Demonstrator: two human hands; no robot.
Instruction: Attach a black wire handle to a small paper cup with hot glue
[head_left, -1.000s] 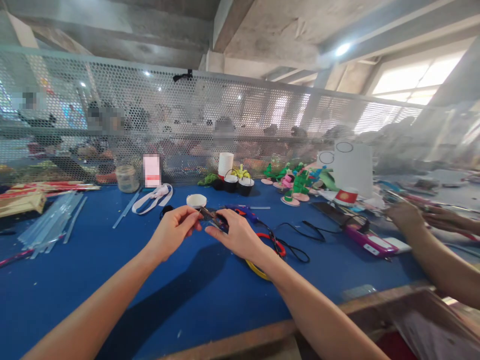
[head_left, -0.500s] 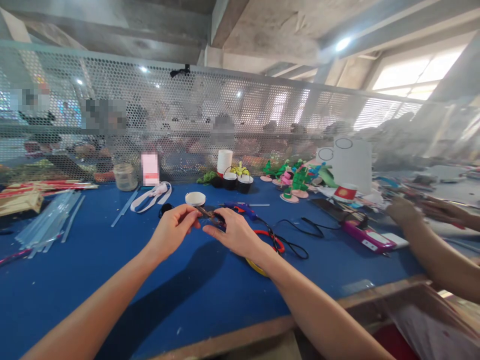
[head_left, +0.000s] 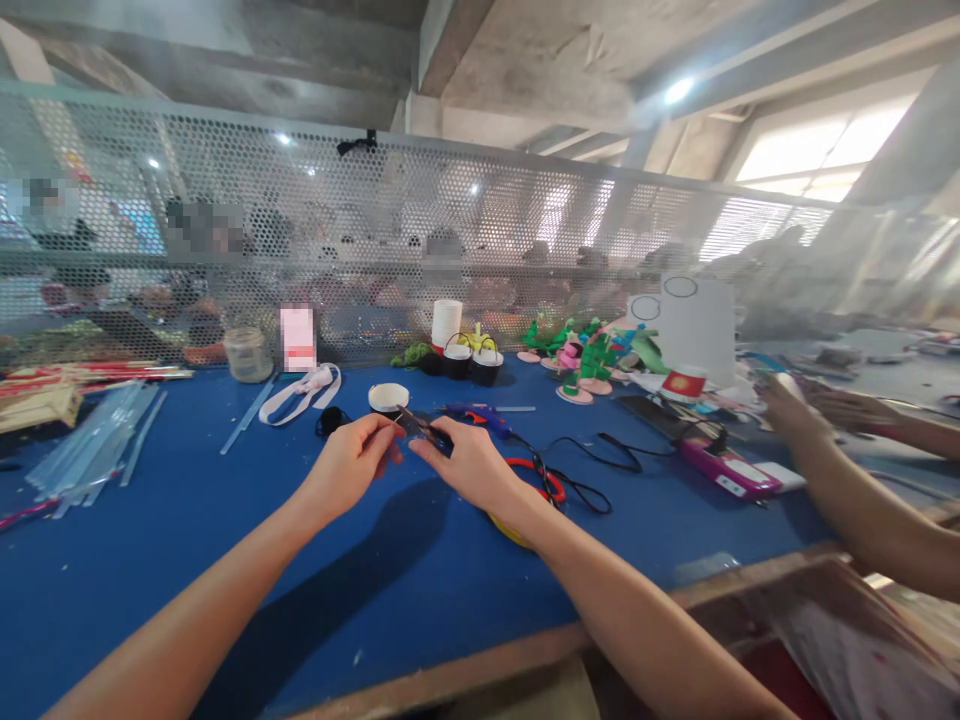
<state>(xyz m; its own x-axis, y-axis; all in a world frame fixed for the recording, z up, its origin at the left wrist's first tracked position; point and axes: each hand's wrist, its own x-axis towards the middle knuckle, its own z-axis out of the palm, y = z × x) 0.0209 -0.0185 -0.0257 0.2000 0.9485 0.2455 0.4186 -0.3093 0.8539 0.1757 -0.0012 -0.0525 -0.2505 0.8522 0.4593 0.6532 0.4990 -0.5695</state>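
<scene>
Over the blue table, my left hand (head_left: 352, 455) is closed, thumb and fingertips pinched together; what sits between them is too small to make out. My right hand (head_left: 476, 465) is wrapped round a dark two-bladed tool (head_left: 418, 424), scissors or pliers, whose tips point left toward the left fingertips. Just beyond the hands stands a white paper cup (head_left: 388, 398), open side up. A small ball of black yarn (head_left: 330, 421) lies left of it. Behind my right hand is a blue glue gun (head_left: 480, 415). Red and yellow curved pieces (head_left: 551, 486) show beside my right wrist.
Clear glue sticks (head_left: 101, 440) lie at left. A glass jar (head_left: 248, 356), two small black-and-white buckets (head_left: 486, 363), stacked white cups (head_left: 447, 325) and green-pink craft pieces (head_left: 596, 365) stand along the mesh screen. A purple power strip (head_left: 727, 468) and a co-worker's arms (head_left: 847, 490) are at right.
The dark tool's tips look slightly further apart, and the right hand has shifted a little. The left hand stays pinched. The co-worker's hands have moved.
</scene>
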